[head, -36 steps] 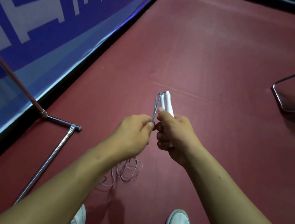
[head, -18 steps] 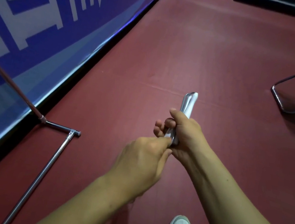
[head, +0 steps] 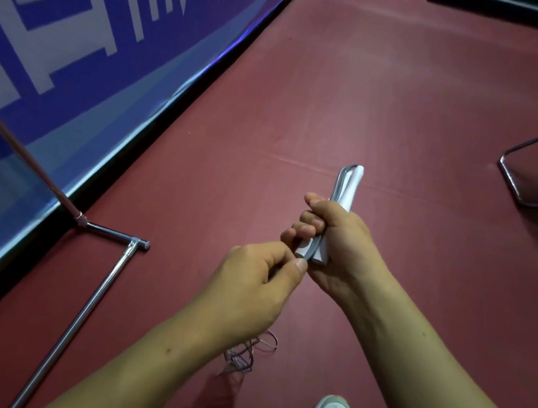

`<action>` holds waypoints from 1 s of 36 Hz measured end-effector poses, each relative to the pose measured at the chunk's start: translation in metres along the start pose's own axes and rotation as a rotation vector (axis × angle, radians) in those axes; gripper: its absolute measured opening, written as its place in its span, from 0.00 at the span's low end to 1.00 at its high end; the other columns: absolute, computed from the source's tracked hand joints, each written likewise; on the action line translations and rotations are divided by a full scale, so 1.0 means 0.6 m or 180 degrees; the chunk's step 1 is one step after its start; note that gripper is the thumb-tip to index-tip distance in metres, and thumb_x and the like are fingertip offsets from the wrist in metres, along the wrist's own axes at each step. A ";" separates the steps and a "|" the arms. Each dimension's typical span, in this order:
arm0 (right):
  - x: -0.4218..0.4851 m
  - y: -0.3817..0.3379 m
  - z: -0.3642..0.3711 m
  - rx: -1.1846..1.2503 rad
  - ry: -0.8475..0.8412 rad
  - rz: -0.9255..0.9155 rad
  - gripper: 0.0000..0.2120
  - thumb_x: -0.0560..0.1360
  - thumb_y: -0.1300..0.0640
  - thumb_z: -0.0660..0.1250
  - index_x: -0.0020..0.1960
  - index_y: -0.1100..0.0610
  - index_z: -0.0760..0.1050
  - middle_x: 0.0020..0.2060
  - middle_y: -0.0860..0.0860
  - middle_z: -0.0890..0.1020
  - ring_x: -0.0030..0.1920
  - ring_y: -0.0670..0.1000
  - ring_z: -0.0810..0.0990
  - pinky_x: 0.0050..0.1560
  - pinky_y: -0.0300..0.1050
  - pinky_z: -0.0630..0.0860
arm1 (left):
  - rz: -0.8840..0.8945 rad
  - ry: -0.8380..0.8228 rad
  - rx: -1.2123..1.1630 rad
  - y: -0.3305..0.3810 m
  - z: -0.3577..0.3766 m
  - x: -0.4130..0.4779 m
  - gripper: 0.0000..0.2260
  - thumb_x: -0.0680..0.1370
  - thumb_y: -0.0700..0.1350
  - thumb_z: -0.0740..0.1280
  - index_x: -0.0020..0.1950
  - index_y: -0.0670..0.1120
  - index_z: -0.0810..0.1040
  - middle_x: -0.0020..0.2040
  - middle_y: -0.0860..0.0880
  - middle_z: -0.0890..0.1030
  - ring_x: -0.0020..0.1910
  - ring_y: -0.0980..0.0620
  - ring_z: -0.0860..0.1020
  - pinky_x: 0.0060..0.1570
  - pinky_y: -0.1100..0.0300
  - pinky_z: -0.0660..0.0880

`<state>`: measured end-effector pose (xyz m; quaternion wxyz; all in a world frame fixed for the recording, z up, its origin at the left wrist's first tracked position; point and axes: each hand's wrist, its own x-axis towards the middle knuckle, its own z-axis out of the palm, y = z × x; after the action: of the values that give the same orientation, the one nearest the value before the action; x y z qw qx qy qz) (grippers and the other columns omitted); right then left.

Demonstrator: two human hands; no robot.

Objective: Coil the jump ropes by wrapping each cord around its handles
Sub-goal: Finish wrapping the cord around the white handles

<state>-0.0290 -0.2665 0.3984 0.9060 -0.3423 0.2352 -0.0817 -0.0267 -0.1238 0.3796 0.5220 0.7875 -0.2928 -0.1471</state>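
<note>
1. Thin grey jump-rope cord (head: 238, 362): slack loops lie on the red floor (head: 410, 120) by the feet. Winding judged midway.
2. Left hand (head: 254, 283) pinches the cord just below the handles.
3. Right hand (head: 336, 244) clenches the paired white plastic handles (head: 351, 187).
4. Next move calls for carrying the cord upward under tension.

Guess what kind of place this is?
Likely an indoor sports hall: a dark red sports-style floor, a long blue printed barrier along its edge, and jump rope handles gripped in the right hand while the left hand pinches the cord.
</note>
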 end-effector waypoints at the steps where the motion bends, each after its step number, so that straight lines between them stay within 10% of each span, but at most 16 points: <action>1: -0.001 0.000 0.000 -0.0062 -0.0013 -0.0018 0.03 0.82 0.65 0.58 0.51 0.58 0.68 0.26 0.49 0.63 0.24 0.46 0.66 0.31 0.43 0.76 | 0.0036 -0.0004 0.0022 -0.003 0.001 0.000 0.13 0.81 0.50 0.66 0.39 0.46 0.77 0.31 0.42 0.78 0.28 0.48 0.70 0.32 0.49 0.71; 12: -0.023 -0.020 0.003 0.0328 -0.0240 0.0432 0.06 0.82 0.60 0.57 0.49 0.55 0.70 0.21 0.45 0.64 0.29 0.49 0.78 0.42 0.49 0.76 | 0.0671 0.0406 0.0324 -0.016 -0.024 0.017 0.09 0.80 0.46 0.68 0.39 0.54 0.78 0.31 0.50 0.75 0.30 0.52 0.71 0.31 0.58 0.67; 20: -0.024 -0.017 0.013 0.0424 -0.0209 0.0145 0.10 0.81 0.63 0.54 0.46 0.51 0.68 0.27 0.46 0.72 0.47 0.54 0.87 0.48 0.49 0.69 | 0.1005 0.0662 0.0991 -0.027 0.017 0.010 0.05 0.80 0.41 0.66 0.45 0.42 0.79 0.40 0.52 0.70 0.35 0.55 0.70 0.38 0.67 0.68; 26: -0.018 -0.012 0.005 -0.0653 0.0098 -0.0569 0.10 0.79 0.65 0.56 0.47 0.50 0.68 0.29 0.47 0.71 0.39 0.48 0.84 0.45 0.49 0.66 | 0.0526 0.0315 0.0758 -0.001 0.054 -0.003 0.15 0.79 0.48 0.61 0.33 0.53 0.62 0.35 0.54 0.67 0.31 0.55 0.68 0.33 0.66 0.61; 36: -0.025 -0.010 0.009 -0.1275 -0.0215 -0.1385 0.08 0.71 0.68 0.57 0.45 0.56 0.66 0.30 0.53 0.73 0.35 0.54 0.70 0.39 0.52 0.65 | -0.0804 0.0173 -0.0940 0.030 0.028 0.006 0.18 0.76 0.52 0.65 0.35 0.40 0.78 0.28 0.47 0.70 0.29 0.50 0.64 0.31 0.56 0.61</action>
<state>-0.0397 -0.2635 0.4115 0.7890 -0.5591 0.1375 -0.2146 -0.0383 -0.1437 0.3892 0.6170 0.7365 -0.1527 -0.2315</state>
